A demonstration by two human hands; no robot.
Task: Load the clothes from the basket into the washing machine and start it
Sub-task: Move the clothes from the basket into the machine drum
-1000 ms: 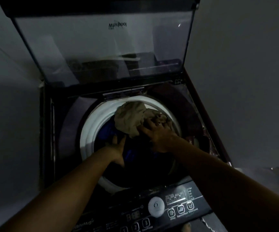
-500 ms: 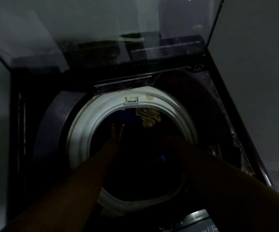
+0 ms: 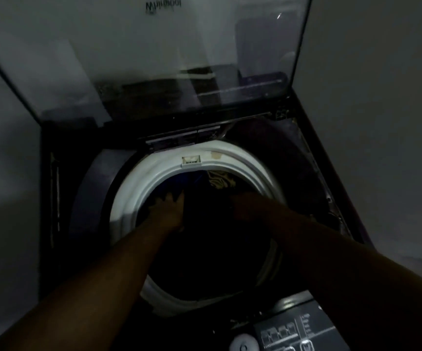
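Note:
A top-loading washing machine fills the view, its white drum rim [image 3: 139, 188] around a dark tub. Both my arms reach down into the tub. My left hand [image 3: 169, 209] lies flat with fingers spread, on dark blue clothes [image 3: 177, 181] near the left side of the drum. My right hand [image 3: 245, 206] is deep in shadow at the right of the tub; its fingers cannot be made out. A beige patterned cloth [image 3: 221, 182] shows at the back of the drum, beyond both hands. The basket is out of sight.
The glass lid [image 3: 154, 59] stands raised behind the tub. The control panel [image 3: 296, 330] with a round white knob [image 3: 242, 344] sits at the near edge, bottom right. Grey walls close in on left and right.
The beige cloth that my right hand held at the drum's mouth a second ago now lies down inside at the back. Both hands have sunk deeper into the tub.

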